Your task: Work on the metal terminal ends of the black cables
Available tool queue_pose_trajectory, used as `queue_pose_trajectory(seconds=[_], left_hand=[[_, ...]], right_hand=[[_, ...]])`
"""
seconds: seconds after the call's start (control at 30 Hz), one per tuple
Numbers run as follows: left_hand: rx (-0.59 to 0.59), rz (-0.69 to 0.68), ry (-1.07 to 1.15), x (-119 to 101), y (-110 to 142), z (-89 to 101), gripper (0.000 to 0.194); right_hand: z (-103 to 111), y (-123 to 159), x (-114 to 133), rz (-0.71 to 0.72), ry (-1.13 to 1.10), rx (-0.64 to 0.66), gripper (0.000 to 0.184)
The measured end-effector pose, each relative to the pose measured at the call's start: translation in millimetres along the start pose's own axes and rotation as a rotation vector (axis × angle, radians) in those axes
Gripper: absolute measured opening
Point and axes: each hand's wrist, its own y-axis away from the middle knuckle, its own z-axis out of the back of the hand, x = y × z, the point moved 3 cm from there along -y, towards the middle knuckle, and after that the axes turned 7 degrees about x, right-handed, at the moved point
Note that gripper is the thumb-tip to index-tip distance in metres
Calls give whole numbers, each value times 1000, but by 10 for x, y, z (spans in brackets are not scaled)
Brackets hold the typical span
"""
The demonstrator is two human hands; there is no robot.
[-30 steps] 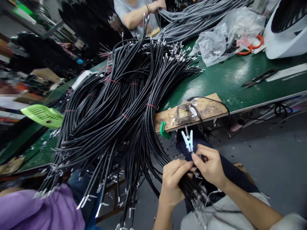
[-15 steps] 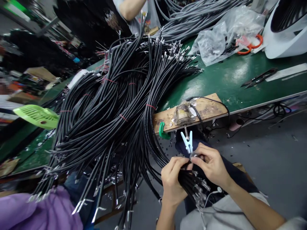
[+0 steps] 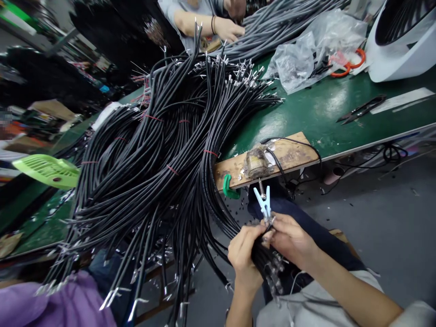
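Note:
My left hand [image 3: 245, 252] is closed around a black cable [image 3: 270, 227], its stripped end raised toward the clip. The fingers of my right hand [image 3: 292, 237] pinch the silvery wire end of that cable, close against my left fingertips. Just above both hands, a light-blue clothespin [image 3: 264, 204] hangs on the shaft of a small tape-wrapped motor [image 3: 257, 163]; its lower tip meets the wire end. Below my hands, a bunch of cable ends [image 3: 272, 268] with shiny stripped tips droops over my lap. My fingers partly hide the wire.
A large heap of black cables [image 3: 163, 150] covers the green table's left part. The motor sits on a wooden board [image 3: 296, 147] held by a green clamp [image 3: 230, 187]. Beyond are snips [image 3: 363, 109], orange scissors [image 3: 347, 66], a fan [image 3: 402, 36] and a co-worker's hand [image 3: 229, 30].
My right fingers have shifted slightly, and a bright wire end now shows by the clothespin. A co-worker's hands have come into view at the grey cables. The view has shifted slightly.

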Motion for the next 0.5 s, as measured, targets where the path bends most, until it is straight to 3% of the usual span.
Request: queue_pose_trajectory(seconds=[0.13,0.27,0.33,0.43,0.5], left_hand=[[33,-4,45,-60,-63,122,9],[108,40,83,-95,-126,205,19],[105,63,86,-95,-128,209,20],[77,99,95,-61,-82,172,14],[78,109,107,-27,-38,128,8]], right_hand=[[43,-69,104,27,294,128,22],[125,-21,186,254,561,-101,24],[125,72,216,377,691,-131,28],[75,252,283,550,935,-168,15],[24,339,329,569,1067,-218,9]])
